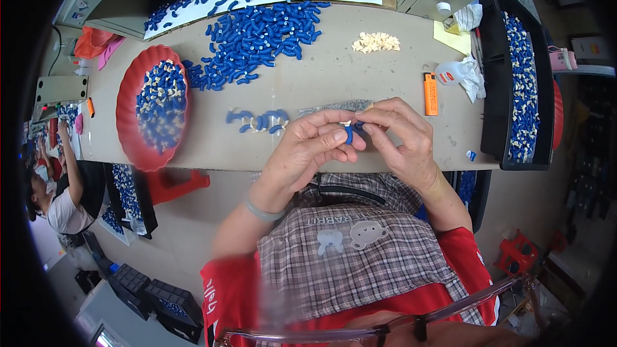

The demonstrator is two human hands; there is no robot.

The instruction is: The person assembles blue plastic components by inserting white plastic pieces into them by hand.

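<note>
Above the table's front edge, my left hand point(312, 144) pinches a small curved blue piece point(349, 134) with a cream tip between thumb and fingers. My right hand point(406, 141) meets it from the right, its thumb and fingertips closed around a darker small blue piece point(359, 126), partly hidden by the fingers. Just left of my hands, a few curved blue pieces with cream parts point(258, 121) lie in a short row. Behind my fingertips is a grey speckled strip point(334, 106).
A large heap of blue pieces point(257, 38) covers the back of the table point(315, 71). Cream parts point(376, 42) are piled further right. A red scalloped basin point(126, 122) holds mixed pieces. Rightward lie an orange lighter point(430, 93), a white bottle point(451, 72) and a filled black tray point(498, 115).
</note>
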